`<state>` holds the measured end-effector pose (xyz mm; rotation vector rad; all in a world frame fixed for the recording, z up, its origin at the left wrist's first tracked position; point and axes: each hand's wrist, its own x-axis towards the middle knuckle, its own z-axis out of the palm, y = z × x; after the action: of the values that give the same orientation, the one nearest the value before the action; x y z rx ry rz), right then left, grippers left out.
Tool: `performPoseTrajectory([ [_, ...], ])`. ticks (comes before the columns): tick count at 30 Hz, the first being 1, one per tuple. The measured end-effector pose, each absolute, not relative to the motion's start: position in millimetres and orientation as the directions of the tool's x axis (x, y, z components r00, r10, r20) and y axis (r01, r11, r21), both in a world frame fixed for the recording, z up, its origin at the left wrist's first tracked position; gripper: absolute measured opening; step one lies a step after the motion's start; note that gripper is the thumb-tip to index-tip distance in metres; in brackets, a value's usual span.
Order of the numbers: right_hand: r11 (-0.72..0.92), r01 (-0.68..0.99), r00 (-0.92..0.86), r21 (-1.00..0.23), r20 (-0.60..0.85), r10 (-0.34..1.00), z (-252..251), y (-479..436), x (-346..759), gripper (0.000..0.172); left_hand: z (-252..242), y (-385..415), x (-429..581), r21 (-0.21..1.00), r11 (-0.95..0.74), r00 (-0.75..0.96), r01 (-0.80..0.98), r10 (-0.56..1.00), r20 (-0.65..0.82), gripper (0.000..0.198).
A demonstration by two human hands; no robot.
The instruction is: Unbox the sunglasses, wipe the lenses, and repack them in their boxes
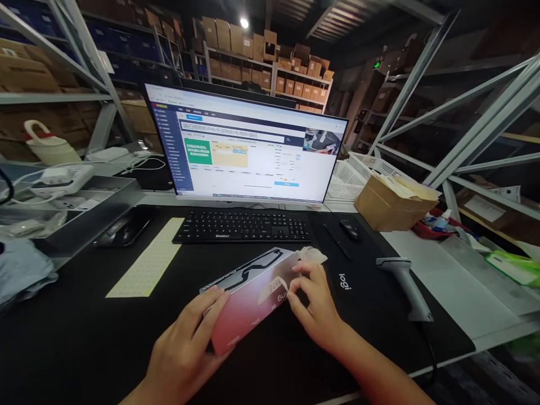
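My left hand (185, 337) grips the near left end of a small pink and silver cardboard box (240, 320), fingers over the top and thumb below. The box is tilted above the black desk mat. On its long face is a whitish torn patch, seemingly a sticker (272, 289), with an edge lifted. My right hand (314, 306) pinches that lifted edge between thumb and index finger. Behind its fingers, a crumpled whitish piece (312, 255) sticks out at the far right end of the box; what it is made of I cannot tell.
A black keyboard (244, 226) lies before the monitor (248, 146). To the left are a yellowish label sheet (147, 259) and a phone (124, 228). Rightward are a mouse (349, 229), a black pen-like stick (336, 241), a barcode scanner (407, 287) and a cardboard box (392, 202).
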<state>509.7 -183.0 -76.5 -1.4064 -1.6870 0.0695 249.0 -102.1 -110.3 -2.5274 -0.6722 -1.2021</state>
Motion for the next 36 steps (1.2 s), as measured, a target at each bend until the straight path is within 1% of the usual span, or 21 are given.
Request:
performPoseTrajectory([
  [3,0.451,0.686,-0.036,-0.571,0.592,0.805,-76,-188,505,0.010,-112,-100,248,-0.016,-0.849,0.543,0.528,0.323,0.775,0.064],
  [7,0.520,0.547,-0.124,-0.656,0.551,0.825,-76,-191,501,0.008,-115,-101,248,-0.002,-0.837,0.535,0.547,0.348,0.770,0.059],
  [10,0.513,0.430,-0.200,-0.743,0.476,0.856,-69,-199,497,0.005,-116,-102,248,0.014,-0.831,0.525,0.556,0.364,0.769,0.058],
  [12,0.483,0.321,-0.316,-0.815,0.389,0.865,-62,-207,494,0.008,-115,-100,248,0.046,-0.823,0.510,0.566,0.394,0.765,0.059],
  [14,0.414,0.189,-0.455,-0.890,0.294,0.840,-57,-216,491,0.016,-114,-96,248,0.136,-0.786,0.476,0.603,0.491,0.730,0.064],
  [15,0.370,0.119,-0.490,-0.921,0.270,0.829,-56,-219,491,0.020,-113,-93,248,0.196,-0.753,0.450,0.628,0.557,0.698,0.067],
  [16,0.331,0.052,-0.477,-0.942,0.268,0.837,-56,-220,491,0.023,-112,-90,248,0.254,-0.714,0.424,0.652,0.621,0.659,0.071],
  [17,0.308,-0.005,-0.411,-0.951,0.282,0.867,-57,-219,493,0.025,-111,-87,248,0.307,-0.674,0.400,0.672,0.680,0.615,0.075],
  [19,0.285,-0.080,-0.161,-0.955,0.295,0.942,-64,-212,499,0.025,-109,-80,247,0.384,-0.603,0.367,0.700,0.764,0.531,0.080],
  [21,0.240,-0.109,0.079,-0.965,0.233,0.969,-72,-201,506,0.023,-107,-75,246,0.429,-0.545,0.356,0.721,0.821,0.446,0.081],
  [23,0.184,-0.133,0.211,-0.974,0.153,0.965,-79,-190,514,0.022,-105,-74,245,0.441,-0.511,0.355,0.738,0.849,0.391,0.089],
  [25,0.155,-0.161,0.256,-0.975,0.110,0.960,-84,-183,517,0.023,-101,-79,244,0.405,-0.534,0.354,0.742,0.826,0.439,0.103],
  [27,0.146,-0.164,0.243,-0.976,0.103,0.964,-88,-182,516,0.024,-96,-92,246,0.335,-0.623,0.377,0.707,0.732,0.567,0.110],
  [28,0.138,-0.156,0.218,-0.978,0.103,0.971,-89,-183,513,0.023,-93,-101,247,0.299,-0.682,0.408,0.667,0.671,0.619,0.107],
  [30,0.126,-0.129,0.142,-0.984,0.108,0.984,-91,-188,506,0.022,-87,-123,253,0.270,-0.801,0.513,0.535,0.562,0.650,0.094],
  [32,0.122,-0.086,0.055,-0.989,0.118,0.992,-94,-195,500,0.024,-82,-144,261,0.332,-0.861,0.630,0.385,0.508,0.588,0.078],
  [34,0.118,-0.020,-0.022,-0.993,0.119,0.993,-96,-201,497,0.028,-78,-158,268,0.426,-0.876,0.713,0.225,0.446,0.541,0.050],
  [35,0.120,0.018,-0.043,-0.993,0.119,0.992,-97,-203,497,0.030,-76,-161,270,0.461,-0.868,0.708,0.187,0.444,0.549,0.038],
  [36,0.123,0.057,-0.049,-0.991,0.120,0.992,-97,-204,497,0.031,-75,-162,270,0.483,-0.860,0.690,0.162,0.449,0.568,0.031],
])
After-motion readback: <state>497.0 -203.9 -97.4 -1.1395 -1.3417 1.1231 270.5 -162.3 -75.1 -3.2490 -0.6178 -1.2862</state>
